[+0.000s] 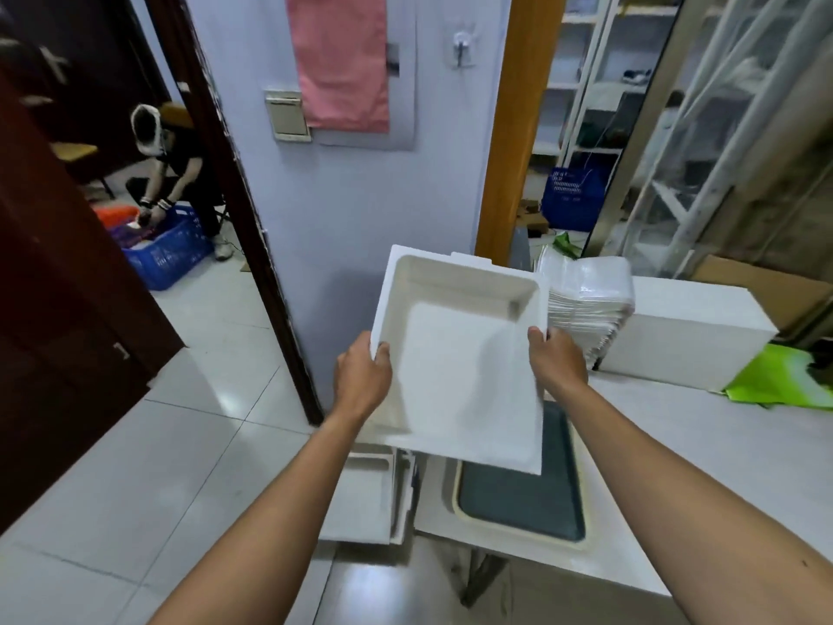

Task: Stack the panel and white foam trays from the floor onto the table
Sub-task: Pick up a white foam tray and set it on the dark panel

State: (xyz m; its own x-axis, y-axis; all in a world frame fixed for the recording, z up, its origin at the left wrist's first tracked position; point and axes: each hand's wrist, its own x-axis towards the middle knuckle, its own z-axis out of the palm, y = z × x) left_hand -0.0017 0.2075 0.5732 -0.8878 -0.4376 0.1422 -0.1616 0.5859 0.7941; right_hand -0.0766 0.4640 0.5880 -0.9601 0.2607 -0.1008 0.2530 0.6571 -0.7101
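I hold a white foam tray [459,354] in the air, open side toward me, above the near left corner of the white table [676,480]. My left hand [363,376] grips its left rim and my right hand [556,358] grips its right rim. Under the tray a dark grey panel with a cream rim [518,507] lies flat on the table. More white foam trays [374,493] stand on edge on the tiled floor against the table's left side.
A stack of clear plastic lids [586,300] and a long white foam box [694,331] sit at the table's back. Green bags [775,376] lie at the right. A dark door frame [252,209] stands left; beyond it a person bends over a blue basket [167,250].
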